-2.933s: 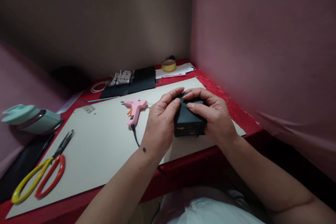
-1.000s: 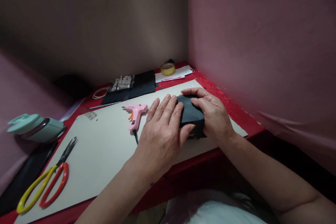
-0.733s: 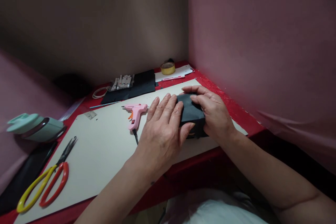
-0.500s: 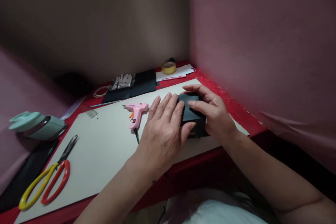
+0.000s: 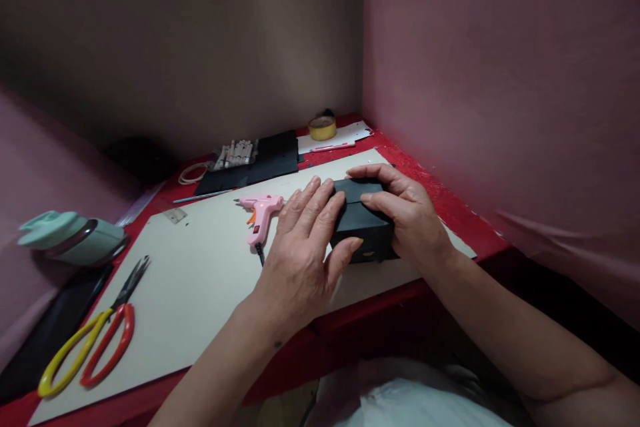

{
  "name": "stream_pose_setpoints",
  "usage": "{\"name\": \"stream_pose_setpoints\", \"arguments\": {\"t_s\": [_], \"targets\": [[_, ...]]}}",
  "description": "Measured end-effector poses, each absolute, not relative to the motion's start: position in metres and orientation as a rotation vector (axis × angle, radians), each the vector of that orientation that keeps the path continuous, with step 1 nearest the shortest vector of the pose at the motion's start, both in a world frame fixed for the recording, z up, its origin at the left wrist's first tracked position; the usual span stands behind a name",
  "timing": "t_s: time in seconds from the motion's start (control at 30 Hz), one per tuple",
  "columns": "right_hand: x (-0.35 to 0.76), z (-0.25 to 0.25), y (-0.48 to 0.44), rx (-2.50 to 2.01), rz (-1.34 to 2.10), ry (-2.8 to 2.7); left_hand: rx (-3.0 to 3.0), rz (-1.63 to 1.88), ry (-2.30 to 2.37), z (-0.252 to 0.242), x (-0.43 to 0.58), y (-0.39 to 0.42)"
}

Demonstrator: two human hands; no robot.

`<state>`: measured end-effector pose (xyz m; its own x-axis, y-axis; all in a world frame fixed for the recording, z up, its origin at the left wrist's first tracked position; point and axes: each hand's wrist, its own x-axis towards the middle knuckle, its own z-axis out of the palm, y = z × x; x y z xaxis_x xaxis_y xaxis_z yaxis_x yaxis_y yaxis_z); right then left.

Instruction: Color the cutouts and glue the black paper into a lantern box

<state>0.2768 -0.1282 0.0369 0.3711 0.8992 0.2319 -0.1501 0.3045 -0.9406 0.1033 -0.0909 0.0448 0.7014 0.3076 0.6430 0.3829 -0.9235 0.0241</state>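
A small black box [image 5: 363, 223], apparently of paper or card, rests near the front right of the white board [image 5: 200, 267]. A seam or flap edge runs across its top. My right hand [image 5: 413, 217] grips the right side, thumb on top and fingers around the far edge. My left hand [image 5: 307, 247] lies against the left side with its fingers stretched out and its thumb near the front face. Just left of that hand, a pink glue gun [image 5: 263, 217] lies on the board with its small light glowing. The box's underside and right end are hidden.
Scissors [image 5: 120, 307] with yellow and red handles lie at the left. A mint-green bottle [image 5: 75, 238] lies beyond them. At the back are markers [image 5: 236, 153], black sheets [image 5: 280, 157], yellow tape [image 5: 323, 127] and a pink pen [image 5: 333, 147]. A wall [image 5: 500, 80] borders the right.
My left hand has slid a little to the left, uncovering more of the box's top and front. My right hand keeps its hold, almost unmoved.
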Motion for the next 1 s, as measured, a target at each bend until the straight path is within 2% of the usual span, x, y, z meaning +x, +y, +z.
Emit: {"name": "stream_pose_setpoints", "arguments": {"t_s": [0.2, 0.43, 0.57, 0.7, 0.83, 0.9, 1.0], "targets": [[0.290, 0.031, -0.133, -0.928, 0.832, -1.076, -2.801, -1.030, -0.567, 0.046, 0.104, -0.089], [0.319, 0.046, -0.134, -1.001, 0.381, -1.842, -2.827, -0.995, -0.524, 0.047, 0.106, -0.087], [0.319, 0.058, -0.130, -1.027, 0.402, -1.956, -2.914, -1.005, -0.569, 0.048, 0.105, -0.086], [0.320, 0.061, -0.132, -1.126, 0.478, -1.620, -3.036, -1.212, -0.869, 0.047, 0.093, -0.083], [0.316, 0.055, -0.130, -0.912, 0.681, -0.996, -3.119, -1.639, -1.320, 0.034, 0.075, -0.072], [0.309, 0.051, -0.125, -0.769, 0.778, -0.738, -3.216, -1.802, -1.378, 0.028, 0.070, -0.067], [0.296, 0.042, -0.118, -0.707, 0.875, -0.482, -3.393, -1.846, -1.361, 0.026, 0.071, -0.067]]}}
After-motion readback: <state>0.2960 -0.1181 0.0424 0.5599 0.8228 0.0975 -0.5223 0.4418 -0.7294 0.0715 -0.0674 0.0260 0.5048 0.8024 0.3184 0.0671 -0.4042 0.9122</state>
